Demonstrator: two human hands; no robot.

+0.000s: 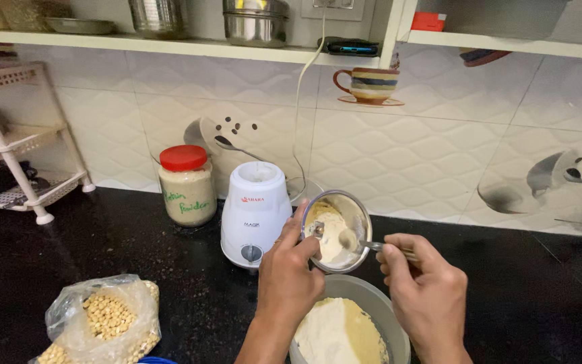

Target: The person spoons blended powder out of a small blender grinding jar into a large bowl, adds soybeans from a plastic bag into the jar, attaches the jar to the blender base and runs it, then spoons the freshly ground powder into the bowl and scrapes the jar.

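Tilting steel grinder jar (337,229) w/ left hand (289,273) clamped on rim; right hand (426,290) grips spoon (365,244) inside it, bowl of flour (345,330) just below both hands.

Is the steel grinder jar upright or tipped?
Tipped. The left hand holds the steel grinder jar mouth toward the camera over the bowl, flour clinging inside, while the right hand works a spoon in it.

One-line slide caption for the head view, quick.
Left hand tilts a steel grinder jar over a flour-filled bowl while the right hand scrapes it with a spoon.
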